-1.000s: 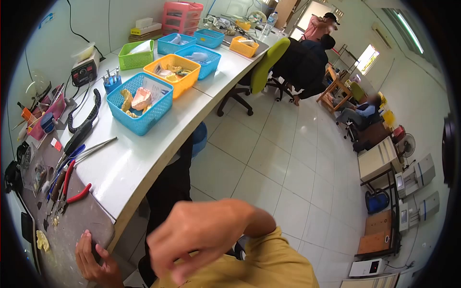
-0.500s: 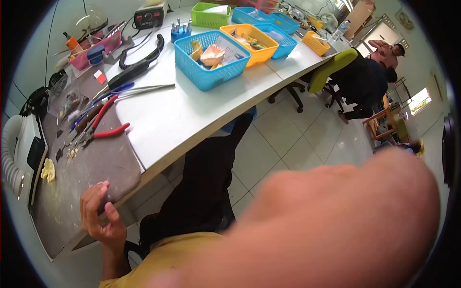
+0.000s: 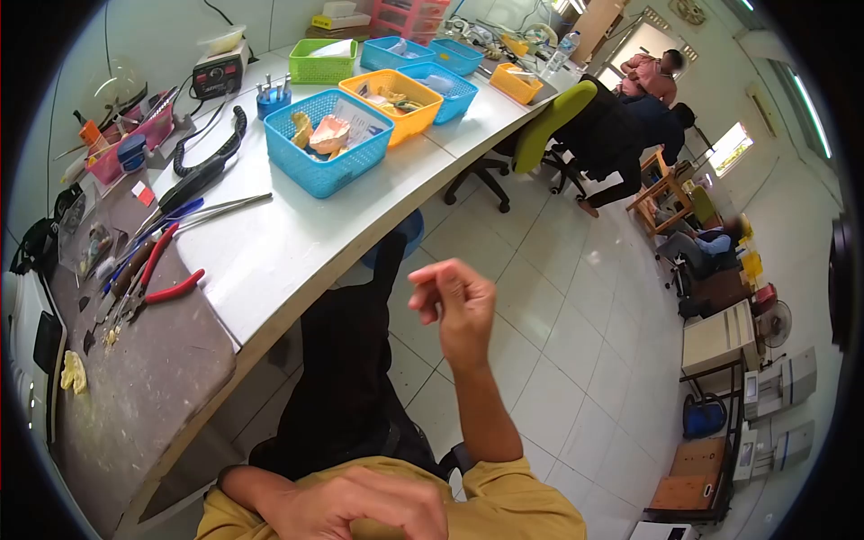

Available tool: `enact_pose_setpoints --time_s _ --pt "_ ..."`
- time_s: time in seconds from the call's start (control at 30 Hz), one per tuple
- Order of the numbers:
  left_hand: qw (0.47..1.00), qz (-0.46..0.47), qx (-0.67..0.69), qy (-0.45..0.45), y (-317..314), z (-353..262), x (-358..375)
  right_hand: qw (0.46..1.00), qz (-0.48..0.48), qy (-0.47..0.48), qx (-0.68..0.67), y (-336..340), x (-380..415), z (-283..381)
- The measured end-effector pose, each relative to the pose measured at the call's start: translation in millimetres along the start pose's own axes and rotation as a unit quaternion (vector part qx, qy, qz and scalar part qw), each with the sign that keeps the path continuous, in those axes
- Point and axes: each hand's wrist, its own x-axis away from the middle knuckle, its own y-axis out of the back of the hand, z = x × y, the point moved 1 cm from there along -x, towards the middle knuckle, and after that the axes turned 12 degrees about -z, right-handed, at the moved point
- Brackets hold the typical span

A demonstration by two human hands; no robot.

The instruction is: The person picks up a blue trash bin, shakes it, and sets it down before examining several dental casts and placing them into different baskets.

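Blue plastic basket [image 3: 335, 180] looks light, kinda bendy, so I'd grab opposite rims; left hand [image 3: 364, 506] and right hand [image 3: 461, 310] are apart, curled, can't tell if pinching.

The right forearm [image 3: 486, 405] rises from a bent elbow, lifting the right hand [image 3: 461, 306] with its fingers curled in toward the thumb. The left hand [image 3: 373, 506] crosses low before the torso, knuckles up (its fingers seem bent, though the edge crops them).
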Motion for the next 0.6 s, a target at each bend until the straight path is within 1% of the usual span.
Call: enact_pose_setpoints --time_s 0.03,0.07,0.1,0.13,0.17,0.23,0.27,0.33,0.37,0.43,0.47,0.5,0.53,0.57,0.6 --pt "1.000 0.004 0.000 -0.003 -1.0 -0.7 -1.9 1.000 -0.002 -0.028 -0.001 1.2 7.9 -10.0" --pt "1.000 -0.001 0.019 0.011 -2.4 -1.5 -1.2 1.000 0.005 -0.030 -0.001 4.6 15.9 -21.5" --pt "0.999 -0.014 0.033 0.022 -3.6 -2.2 0.8 0.998 0.000 -0.051 0.026 6.4 24.4 -35.8" --pt "0.995 -0.025 0.095 0.035 -3.7 0.4 0.1 0.996 0.001 -0.072 0.052 6.4 31.2 -49.9" --pt "0.995 -0.042 0.086 0.024 -3.4 -0.7 1.1 0.996 0.020 -0.077 0.046 7.0 40.1 -61.8" --pt "0.995 -0.024 0.074 0.061 -2.7 -2.6 2.5 0.990 -0.002 -0.131 0.045 12.4 57.6 -81.5" --pt "0.995 -0.035 0.070 0.056 -2.1 -3.6 3.3 0.990 0.009 -0.137 0.041 13.4 64.6 -88.0" --pt "0.993 0.023 0.071 0.086 -1.4 -5.8 5.2 0.985 0.005 -0.155 0.071 13.0 76.2 -100.4" --pt "0.994 0.019 0.067 0.086 -2.4 -5.8 5.7 0.985 0.010 -0.156 0.067 13.7 81.4 -108.6" --pt "0.989 0.014 0.110 0.102 -6.6 -3.0 6.5 0.980 0.007 -0.179 0.082 15.9 91.5 -123.4" --pt "0.989 0.007 0.108 0.096 -4.3 0.1 7.1 0.979 0.002 -0.188 0.083 17.2 97.0 -128.4" --pt "0.989 0.027 0.115 0.087 0.6 2.6 6.2 0.978 0.010 -0.190 0.083 20.2 102.1 -133.4" --pt "0.988 0.047 0.123 0.079 3.3 1.6 4.9 0.976 -0.011 -0.204 0.075 24.6 108.3 -139.6" --pt "0.990 0.004 0.110 0.085 4.2 -3.6 4.2 0.973 -0.032 -0.218 0.066 27.4 113.2 -145.6" --pt "0.989 -0.033 0.122 0.078 6.9 -4.5 3.5 0.973 -0.026 -0.221 0.064 29.8 115.3 -150.9"
